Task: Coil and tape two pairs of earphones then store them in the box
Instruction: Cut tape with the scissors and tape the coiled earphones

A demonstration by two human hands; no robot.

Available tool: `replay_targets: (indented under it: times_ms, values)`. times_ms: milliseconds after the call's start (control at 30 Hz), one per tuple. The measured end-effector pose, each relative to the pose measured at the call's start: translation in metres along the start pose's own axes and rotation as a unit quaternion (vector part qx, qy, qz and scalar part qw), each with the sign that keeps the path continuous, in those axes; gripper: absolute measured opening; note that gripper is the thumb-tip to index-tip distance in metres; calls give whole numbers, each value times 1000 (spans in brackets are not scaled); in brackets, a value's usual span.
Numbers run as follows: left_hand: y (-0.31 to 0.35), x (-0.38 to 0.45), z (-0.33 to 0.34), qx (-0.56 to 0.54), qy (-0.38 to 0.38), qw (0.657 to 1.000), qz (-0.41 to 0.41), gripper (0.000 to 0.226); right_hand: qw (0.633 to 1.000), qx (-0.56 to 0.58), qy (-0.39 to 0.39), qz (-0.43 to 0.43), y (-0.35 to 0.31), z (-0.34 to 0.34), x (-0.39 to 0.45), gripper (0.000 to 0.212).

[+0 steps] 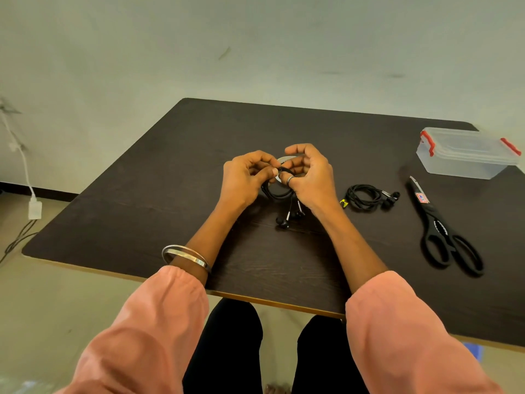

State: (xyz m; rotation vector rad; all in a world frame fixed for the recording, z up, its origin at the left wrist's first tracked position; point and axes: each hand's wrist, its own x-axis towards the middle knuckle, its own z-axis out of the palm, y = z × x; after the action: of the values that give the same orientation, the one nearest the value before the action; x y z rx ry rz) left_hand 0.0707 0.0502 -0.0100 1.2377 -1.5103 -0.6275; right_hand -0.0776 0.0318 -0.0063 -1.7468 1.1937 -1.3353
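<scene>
Black earphones, two pairs: one coil [279, 191] pinched by both hands [245, 179] [311, 177], one coil [369, 197] lying beside.

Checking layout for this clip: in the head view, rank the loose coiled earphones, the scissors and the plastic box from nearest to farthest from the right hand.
From the right hand:
1. Loose coiled earphones, on the table just to its right.
2. Scissors, farther right, blades pointing away from the person.
3. Plastic box, lid on, at the table's far right corner.
</scene>
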Motion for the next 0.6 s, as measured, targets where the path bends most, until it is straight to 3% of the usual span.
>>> replay_targets:
  times_ms: [300,600]
  values:
    - [1,2,1,56,2,998,-6,17,1000,-6,-5,-10,2,0,0,45]
    - [-1,4,9,182,-74,980,7,20,996,-58,-17,-59,3,-1,0,48]
